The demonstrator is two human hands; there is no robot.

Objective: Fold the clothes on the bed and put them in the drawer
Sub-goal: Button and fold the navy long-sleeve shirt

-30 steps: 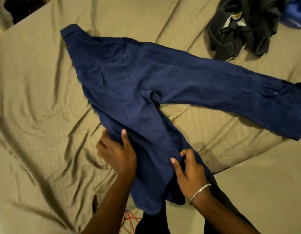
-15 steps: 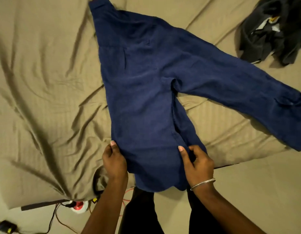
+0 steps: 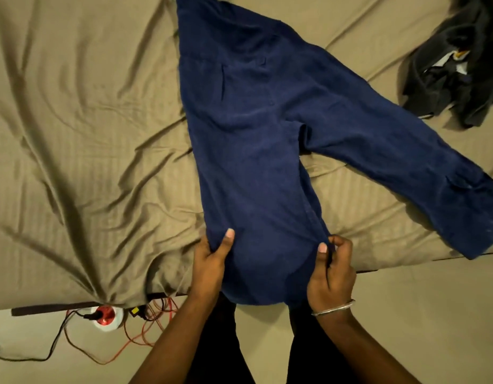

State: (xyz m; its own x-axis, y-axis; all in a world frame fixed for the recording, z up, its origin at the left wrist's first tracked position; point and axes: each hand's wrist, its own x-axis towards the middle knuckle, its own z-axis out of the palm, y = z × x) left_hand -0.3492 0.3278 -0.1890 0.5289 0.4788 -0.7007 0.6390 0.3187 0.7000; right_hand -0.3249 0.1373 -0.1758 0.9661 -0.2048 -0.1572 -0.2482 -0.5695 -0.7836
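Two Hands Holding Navy Garment at Near Edge of Bed

Both hands grip the near end of a navy blue garment (image 3: 248, 139) that lies spread on the bed (image 3: 82, 134). The left hand (image 3: 210, 261) holds the left side of that near end, thumb on top of the cloth and fingers curled beneath it. The right hand (image 3: 332, 268) pinches the right side of the same end between thumb and curled fingers; a metal bangle (image 3: 334, 307) sits on its wrist. The near end of the garment hangs over the near edge of the bed, between the two hands.

From the hands, the garment runs away toward the far side of the bed. One long section branches off to the right and reaches the right edge of the view, where its end lies at the near edge of the bed.

A dark pile of clothes (image 3: 458, 70) rests on the bed at far right, apart from the navy garment. The olive bedsheet is wrinkled, with folds gathering toward the near-left corner.

On the floor at near left, just below the bed edge, lie a white and red power strip (image 3: 107, 318), black cables and orange wires (image 3: 145, 331).
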